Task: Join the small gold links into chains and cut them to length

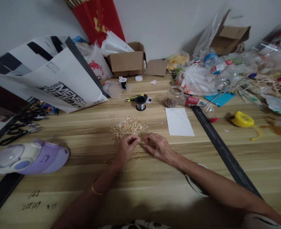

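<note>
My left hand (128,147) is closed in a pinch, thumb against finger, just in front of a loose pile of gold and clear beads (128,125). Whatever lies in its fingertips is too small to make out. Facing it from the right, a short gap away, my right hand (160,149) has its fingers curled in toward the thumb; anything held there cannot be made out. Thin gold chains (140,157) lie flat on the table beneath and between both hands. Beyond the pile stands a spool of fine silvery wire or thread (140,104).
White paper (179,121) and a jar of mixed beads (174,96) lie to the right, then a yellow tape measure (242,119). At left are a purple-and-white bottle (32,157), scissors (23,130) and a big paper bag (56,76). Cardboard boxes (127,62) and plastic clutter line the wall.
</note>
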`<action>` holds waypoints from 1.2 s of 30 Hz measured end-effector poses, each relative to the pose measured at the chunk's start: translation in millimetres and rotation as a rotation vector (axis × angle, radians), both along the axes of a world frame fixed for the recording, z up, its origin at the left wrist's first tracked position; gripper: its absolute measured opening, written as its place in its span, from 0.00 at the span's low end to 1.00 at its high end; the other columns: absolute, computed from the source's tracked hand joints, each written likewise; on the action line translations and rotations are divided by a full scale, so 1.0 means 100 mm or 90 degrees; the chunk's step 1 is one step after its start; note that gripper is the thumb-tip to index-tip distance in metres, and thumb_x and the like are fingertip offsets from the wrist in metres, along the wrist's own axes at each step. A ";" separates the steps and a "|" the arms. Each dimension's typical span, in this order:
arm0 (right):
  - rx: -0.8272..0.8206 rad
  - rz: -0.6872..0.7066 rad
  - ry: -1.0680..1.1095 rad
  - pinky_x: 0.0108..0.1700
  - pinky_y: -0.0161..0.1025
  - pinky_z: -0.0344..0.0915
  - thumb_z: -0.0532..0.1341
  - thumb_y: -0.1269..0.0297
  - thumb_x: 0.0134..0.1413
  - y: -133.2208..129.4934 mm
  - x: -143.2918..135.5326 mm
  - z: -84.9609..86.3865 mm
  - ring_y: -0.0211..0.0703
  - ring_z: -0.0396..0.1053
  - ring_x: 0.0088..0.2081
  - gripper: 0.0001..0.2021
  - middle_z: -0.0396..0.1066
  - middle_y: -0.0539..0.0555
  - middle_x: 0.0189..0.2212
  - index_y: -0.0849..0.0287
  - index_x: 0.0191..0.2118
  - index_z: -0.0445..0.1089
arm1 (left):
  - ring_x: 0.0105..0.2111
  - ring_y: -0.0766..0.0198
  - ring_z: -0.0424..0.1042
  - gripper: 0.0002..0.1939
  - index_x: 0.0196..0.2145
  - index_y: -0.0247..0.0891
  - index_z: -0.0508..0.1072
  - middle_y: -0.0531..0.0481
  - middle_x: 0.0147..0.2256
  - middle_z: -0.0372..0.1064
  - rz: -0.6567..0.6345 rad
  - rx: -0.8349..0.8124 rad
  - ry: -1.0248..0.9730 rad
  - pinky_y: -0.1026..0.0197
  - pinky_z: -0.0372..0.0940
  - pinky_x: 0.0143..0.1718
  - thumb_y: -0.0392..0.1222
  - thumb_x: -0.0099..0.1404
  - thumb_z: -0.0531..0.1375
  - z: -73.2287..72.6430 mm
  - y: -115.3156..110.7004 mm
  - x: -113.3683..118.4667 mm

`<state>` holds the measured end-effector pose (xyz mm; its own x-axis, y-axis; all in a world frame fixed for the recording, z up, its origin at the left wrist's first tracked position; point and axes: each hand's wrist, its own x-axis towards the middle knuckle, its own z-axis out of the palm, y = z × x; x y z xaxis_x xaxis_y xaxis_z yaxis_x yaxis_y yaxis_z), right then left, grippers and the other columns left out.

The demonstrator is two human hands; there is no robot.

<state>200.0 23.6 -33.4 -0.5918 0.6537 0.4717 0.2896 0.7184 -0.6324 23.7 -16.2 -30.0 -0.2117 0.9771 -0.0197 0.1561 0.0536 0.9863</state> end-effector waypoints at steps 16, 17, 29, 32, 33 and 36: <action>-0.229 0.032 0.072 0.40 0.37 0.65 0.62 0.62 0.54 0.01 -0.01 0.06 0.40 0.70 0.35 0.09 0.72 0.52 0.33 0.59 0.39 0.66 | 0.26 0.65 0.66 0.05 0.24 0.35 0.74 0.51 0.24 0.70 -0.028 0.018 -0.004 0.65 0.60 0.30 0.40 0.53 0.63 -0.02 -0.02 0.03; -0.236 0.039 0.072 0.38 0.36 0.66 0.62 0.63 0.54 0.00 -0.01 0.05 0.40 0.70 0.34 0.08 0.71 0.51 0.32 0.59 0.38 0.66 | 0.26 0.65 0.66 0.05 0.24 0.35 0.74 0.51 0.24 0.70 -0.032 0.018 -0.003 0.65 0.60 0.30 0.40 0.53 0.63 -0.03 -0.02 0.03; -0.258 0.035 0.052 0.30 0.32 0.62 0.58 0.65 0.55 0.00 -0.03 0.01 0.37 0.66 0.28 0.04 0.69 0.51 0.27 0.60 0.34 0.68 | 0.27 0.65 0.66 0.04 0.24 0.36 0.74 0.52 0.24 0.70 -0.039 0.025 -0.002 0.65 0.60 0.31 0.39 0.53 0.63 -0.04 -0.04 0.03; -0.221 0.031 0.038 0.29 0.32 0.61 0.57 0.66 0.56 0.01 -0.02 0.02 0.37 0.65 0.28 0.04 0.68 0.51 0.26 0.60 0.34 0.68 | 0.27 0.65 0.66 0.04 0.24 0.36 0.74 0.52 0.24 0.70 -0.035 0.022 0.000 0.65 0.60 0.31 0.39 0.53 0.63 -0.01 -0.04 0.04; -0.206 0.031 0.031 0.29 0.32 0.61 0.57 0.66 0.56 0.01 -0.02 0.02 0.37 0.65 0.28 0.04 0.68 0.51 0.26 0.60 0.33 0.68 | 0.27 0.65 0.66 0.04 0.23 0.36 0.74 0.52 0.23 0.69 -0.032 0.021 -0.002 0.65 0.60 0.31 0.39 0.53 0.63 0.00 -0.05 0.05; -0.176 0.026 0.019 0.30 0.33 0.60 0.56 0.66 0.57 0.02 -0.02 0.02 0.37 0.65 0.28 0.05 0.68 0.51 0.26 0.60 0.33 0.67 | 0.27 0.64 0.66 0.05 0.23 0.36 0.74 0.52 0.24 0.70 -0.025 0.017 -0.008 0.65 0.60 0.32 0.39 0.52 0.64 0.04 -0.06 0.06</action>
<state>198.1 25.2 -31.1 -0.6086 0.7363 0.2959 0.2425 0.5276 -0.8141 29.5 -22.1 -26.3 -0.1731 0.9849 0.0048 0.1455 0.0208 0.9891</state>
